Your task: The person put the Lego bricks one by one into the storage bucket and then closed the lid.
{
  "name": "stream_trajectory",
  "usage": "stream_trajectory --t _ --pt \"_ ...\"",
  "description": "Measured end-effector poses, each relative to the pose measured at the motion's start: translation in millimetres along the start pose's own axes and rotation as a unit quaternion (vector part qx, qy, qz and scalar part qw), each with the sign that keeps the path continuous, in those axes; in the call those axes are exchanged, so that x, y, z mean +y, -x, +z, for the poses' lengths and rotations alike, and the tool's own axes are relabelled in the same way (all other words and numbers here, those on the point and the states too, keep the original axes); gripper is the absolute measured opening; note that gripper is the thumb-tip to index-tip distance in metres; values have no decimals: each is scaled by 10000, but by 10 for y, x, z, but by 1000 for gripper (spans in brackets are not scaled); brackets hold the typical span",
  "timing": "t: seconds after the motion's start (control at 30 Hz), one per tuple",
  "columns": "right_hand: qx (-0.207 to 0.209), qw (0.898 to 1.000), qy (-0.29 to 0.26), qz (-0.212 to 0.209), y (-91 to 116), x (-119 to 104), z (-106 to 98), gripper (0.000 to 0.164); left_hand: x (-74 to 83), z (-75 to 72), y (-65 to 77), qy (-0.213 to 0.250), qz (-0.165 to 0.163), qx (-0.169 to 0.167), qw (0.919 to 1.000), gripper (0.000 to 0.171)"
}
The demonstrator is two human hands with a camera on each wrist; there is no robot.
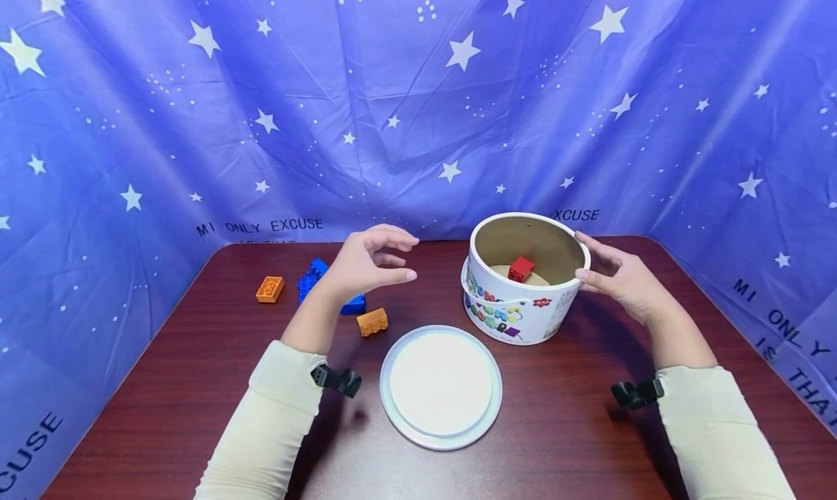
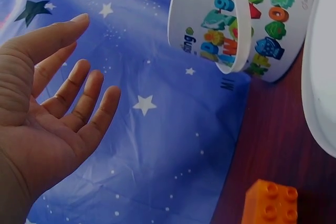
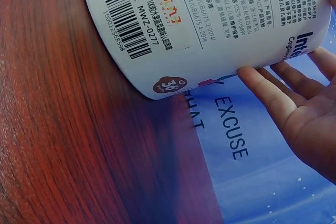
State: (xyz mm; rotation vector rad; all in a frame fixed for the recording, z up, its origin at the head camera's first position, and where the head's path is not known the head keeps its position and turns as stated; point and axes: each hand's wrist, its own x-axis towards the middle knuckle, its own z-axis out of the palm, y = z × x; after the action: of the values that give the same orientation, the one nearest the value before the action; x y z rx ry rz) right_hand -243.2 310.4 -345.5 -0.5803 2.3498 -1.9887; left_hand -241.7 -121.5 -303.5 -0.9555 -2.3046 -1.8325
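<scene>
A white bucket (image 1: pixel 549 311) with colourful printing and a white handle stands on the table. Inside it, on the bottom, lies a red toy brick (image 1: pixel 521 269). My right hand (image 1: pixel 617 278) touches the bucket's right side near the rim, its fingers fairly straight and thumb toward me. The right wrist view shows those fingers against the printed wall. Left of the bucket, my left hand (image 1: pixel 369 264) hovers with relaxed fingers and holds nothing. Beneath and beside it are blue bricks (image 1: pixel 353 305), partly hidden by the hand, and an orange brick (image 1: pixel 373 322).
A round white lid (image 1: pixel 441 387) lies flat on the table in front of the bucket. Another orange brick (image 1: pixel 269 289) lies farther left. The dark red wooden table (image 1: pixel 556 420) meets a blue star-patterned cloth (image 1: pixel 392 86) at the back and sides.
</scene>
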Motion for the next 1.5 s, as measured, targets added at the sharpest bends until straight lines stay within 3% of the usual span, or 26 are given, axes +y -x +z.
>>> stream_trajectory --t 0.43,0.87,1.0,1.3,1.5 --pt "34 10000 12 -31 10 -24 22 66 -226 -171 299 -41 -169 217 9996 42" --pt "51 9999 114 -38 15 4 -3 65 -454 -285 566 -307 -650 309 9969 41" --pt "47 9999 129 -49 16 -3 3 65 -516 -303 643 -446 -936 335 9940 41" --pt "65 9999 82 -64 14 -6 16 65 -645 -303 763 -383 -1269 222 9909 42" --pt "74 9999 80 -53 10 -5 6 65 -729 -307 804 -482 -1264 -62 9908 48"
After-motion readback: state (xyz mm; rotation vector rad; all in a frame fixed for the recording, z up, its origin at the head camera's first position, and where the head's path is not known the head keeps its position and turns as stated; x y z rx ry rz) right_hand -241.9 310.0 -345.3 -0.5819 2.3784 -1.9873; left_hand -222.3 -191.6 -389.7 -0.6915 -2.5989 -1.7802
